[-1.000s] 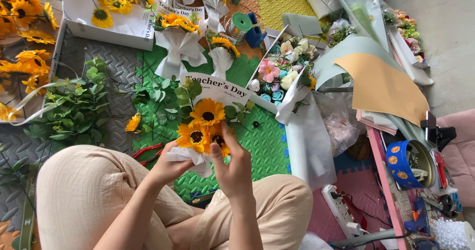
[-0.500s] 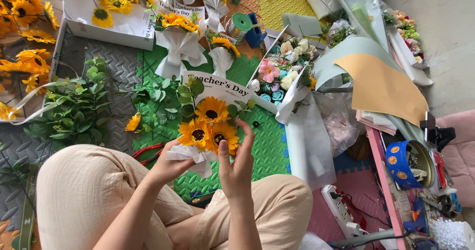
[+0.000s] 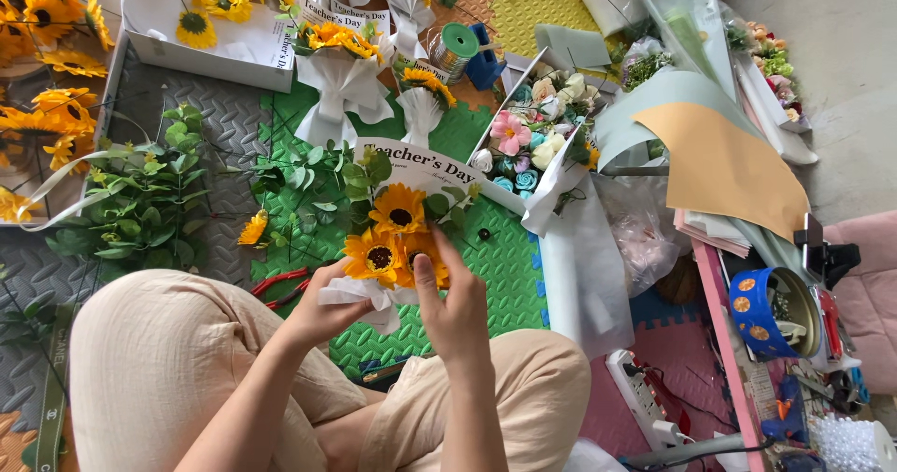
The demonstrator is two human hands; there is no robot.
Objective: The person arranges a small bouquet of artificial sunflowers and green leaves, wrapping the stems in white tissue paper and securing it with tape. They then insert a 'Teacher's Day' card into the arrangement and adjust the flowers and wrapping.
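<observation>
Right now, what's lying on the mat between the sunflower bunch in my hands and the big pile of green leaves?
In the head view, red-handled pliers and a loose sunflower head lie between the sunflower bunch and the green leaves.

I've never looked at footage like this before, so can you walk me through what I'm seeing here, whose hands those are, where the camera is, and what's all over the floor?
The camera sits on a person's head and looks down at their lap, so the two bare hands are the wearer's own. There is no machine.

The left hand grips the white wrapping at the base of a small sunflower bouquet, and the right hand rests its fingers against the flowers.

The person sits on a green foam mat. Around it lie leafy green stems, red-handled cutters, two finished small bouquets, a box of pastel flowers, loose sunflowers at the left, and sheets of wrapping paper at the right.
</observation>
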